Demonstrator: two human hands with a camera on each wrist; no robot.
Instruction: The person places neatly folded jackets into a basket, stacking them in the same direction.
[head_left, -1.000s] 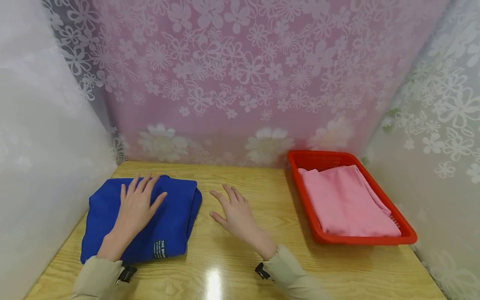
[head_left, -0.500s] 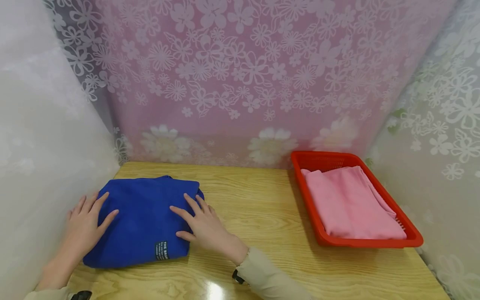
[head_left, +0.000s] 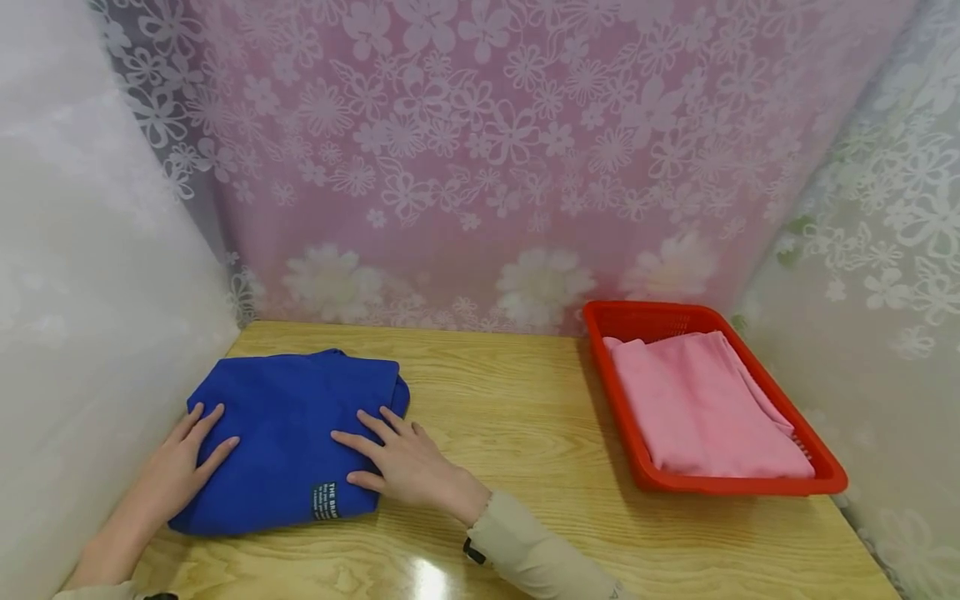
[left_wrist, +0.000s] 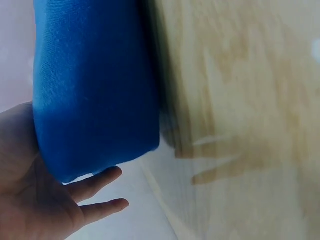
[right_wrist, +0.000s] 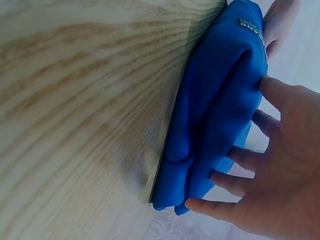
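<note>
A folded blue garment (head_left: 288, 442) lies on the left part of the table, a black label with white lettering (head_left: 326, 501) near its front edge. My left hand (head_left: 168, 475) rests at the garment's left edge, thumb and fingertips on the cloth. At the opposite edge my right hand (head_left: 408, 462) touches the top with spread fingers. In the left wrist view, two fingers of the left hand (left_wrist: 40, 200) reach past the rounded end of the garment (left_wrist: 95, 95). Layered folds of the garment (right_wrist: 210, 115) show beside the right hand (right_wrist: 285, 165) in the right wrist view.
A red plastic basket (head_left: 637, 467) stands at the right, with a folded pink cloth (head_left: 701, 408) inside. The wood-grain table (head_left: 495, 400) spans between it and the garment. Floral sheeting (head_left: 450, 167) hangs behind, and white sheeting (head_left: 97, 292) borders the left side.
My left hand has gone from the garment's middle to its left edge. My right hand has moved left from above the table onto the right edge. The garment looks nearly unmoved.
</note>
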